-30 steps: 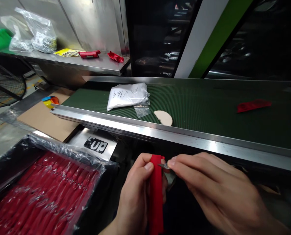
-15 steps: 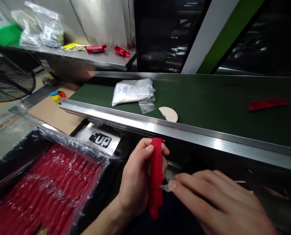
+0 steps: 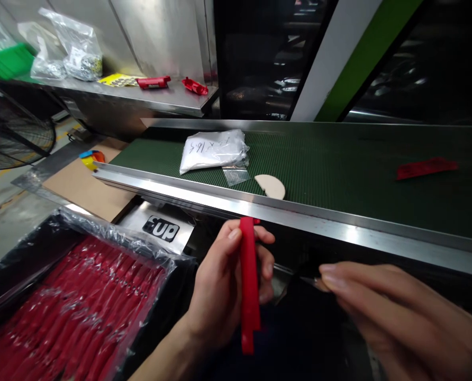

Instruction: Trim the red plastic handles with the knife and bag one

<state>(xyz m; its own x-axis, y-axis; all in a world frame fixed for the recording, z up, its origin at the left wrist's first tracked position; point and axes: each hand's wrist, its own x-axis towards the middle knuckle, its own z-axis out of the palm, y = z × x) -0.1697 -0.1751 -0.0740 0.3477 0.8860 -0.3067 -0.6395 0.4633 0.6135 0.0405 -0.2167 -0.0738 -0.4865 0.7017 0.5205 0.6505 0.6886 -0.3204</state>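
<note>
My left hand point(image 3: 220, 288) grips a long, narrow red plastic part point(image 3: 248, 286) and holds it upright in front of the conveyor's steel rail point(image 3: 339, 225). To the right of it, my right hand point(image 3: 390, 312) pinches a small metal blade point(image 3: 309, 279) between thumb and fingers. The blade's tip points left and is clear of the red part. Another red plastic part point(image 3: 426, 168) lies on the green conveyor belt point(image 3: 339, 164) at the far right.
A black bin lined with clear plastic point(image 3: 61, 296) holds several red parts at lower left. On the belt lie a white bag point(image 3: 214, 149) and a beige half-disc point(image 3: 271, 186). Two red parts point(image 3: 153, 81) and plastic bags point(image 3: 77, 50) rest on the steel shelf behind. A fan point(image 3: 14, 132) stands left.
My right hand has drawn the blade down along the red part's edge, then pulled it away to the right. My left hand has raised the red part slightly.
</note>
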